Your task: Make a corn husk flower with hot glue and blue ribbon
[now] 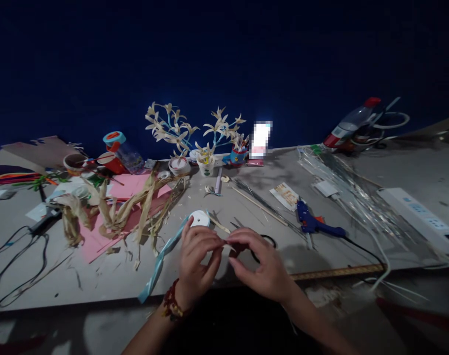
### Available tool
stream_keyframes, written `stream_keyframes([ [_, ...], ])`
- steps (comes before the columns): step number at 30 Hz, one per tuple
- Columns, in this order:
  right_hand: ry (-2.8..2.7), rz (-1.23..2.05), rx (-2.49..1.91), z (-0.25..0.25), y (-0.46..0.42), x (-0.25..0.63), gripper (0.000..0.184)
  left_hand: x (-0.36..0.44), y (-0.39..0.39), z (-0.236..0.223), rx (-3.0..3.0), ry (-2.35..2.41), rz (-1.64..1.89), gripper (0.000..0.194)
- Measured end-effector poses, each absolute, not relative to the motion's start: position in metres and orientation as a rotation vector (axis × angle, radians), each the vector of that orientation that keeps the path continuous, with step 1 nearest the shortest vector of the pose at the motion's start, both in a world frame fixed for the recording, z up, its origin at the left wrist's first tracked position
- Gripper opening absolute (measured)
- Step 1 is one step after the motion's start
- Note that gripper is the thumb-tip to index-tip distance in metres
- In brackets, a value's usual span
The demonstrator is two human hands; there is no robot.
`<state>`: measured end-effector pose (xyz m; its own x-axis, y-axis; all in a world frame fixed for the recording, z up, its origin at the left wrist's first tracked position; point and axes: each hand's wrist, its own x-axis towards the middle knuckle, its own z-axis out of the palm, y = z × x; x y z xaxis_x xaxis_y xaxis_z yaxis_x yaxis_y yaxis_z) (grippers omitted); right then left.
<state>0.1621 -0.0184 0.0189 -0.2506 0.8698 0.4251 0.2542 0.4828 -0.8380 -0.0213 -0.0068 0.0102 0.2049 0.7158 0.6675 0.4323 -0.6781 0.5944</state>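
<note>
Near the table's front edge, my left hand (201, 256) and my right hand (259, 261) meet fingertip to fingertip. Both are closed in a pinch on a small pale pointed piece (230, 247), like a bit of dried corn husk; most of it is hidden by the fingers. Just behind my left hand lies a white spool (200, 218), with light-blue ribbon (160, 266) trailing toward the front edge. Scissors with black handles (271, 240) are partly covered by my right hand. A pale narrow strip (220, 223) lies beyond the fingertips.
Dried corn husks (115, 219) lie on pink paper (91, 241) at left. Husk flowers (168, 125) stand in a white cup (205, 162) at the back. A blue glue gun (315, 220), wires (261, 204), a power strip (419, 217) and a tilted bottle (352, 123) are at right.
</note>
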Motion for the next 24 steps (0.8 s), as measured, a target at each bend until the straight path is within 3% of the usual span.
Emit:
stream_keyframes([
  [4,-1.804,0.601,-0.968,0.017,-0.016,0.157,0.017,-0.018,-0.007,0.009,2.069,1.064,1.447,0.018],
  [11,-1.863,0.360,-1.028,0.020,-0.013,0.151,0.015,-0.013,-0.011,0.014,2.194,1.211,1.399,0.019],
  [24,-1.637,0.417,-1.183,0.020,-0.014,0.160,0.011,-0.029,-0.001,0.009,2.138,1.365,1.368,0.014],
])
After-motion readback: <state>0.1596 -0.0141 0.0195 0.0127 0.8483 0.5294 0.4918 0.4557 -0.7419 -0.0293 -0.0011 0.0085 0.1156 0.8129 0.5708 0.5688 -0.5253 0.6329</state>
